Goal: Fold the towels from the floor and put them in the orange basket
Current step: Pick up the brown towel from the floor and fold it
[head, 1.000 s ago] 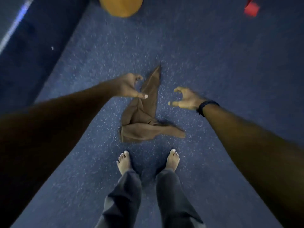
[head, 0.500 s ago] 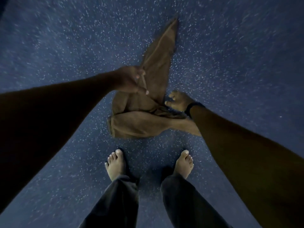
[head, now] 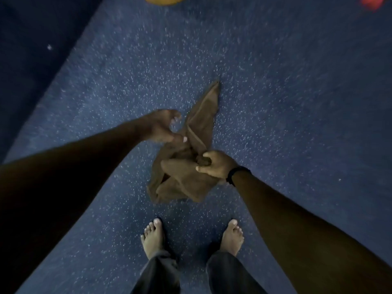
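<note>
A crumpled brown towel lies on the speckled blue carpet in front of my bare feet, one corner pointing away from me. My right hand grips a bunch of the cloth near its middle, and the lower part hangs in folds just off the floor. My left hand hovers at the towel's left edge with its fingers loosely curved. Its thumb touches the cloth, and nothing lies between thumb and fingers. The rim of the orange basket shows at the top edge, far ahead.
A dark blue wall or piece of furniture runs along the left side. A blurred red object sits at the top right corner. Blue carpet spreads to the right and ahead. My feet stand close behind the towel.
My right hand has moved in from the right and closed round the middle of the towel, raising it. The view has lifted, so the basket rim shows again. My left hand stays by the towel's left edge.
</note>
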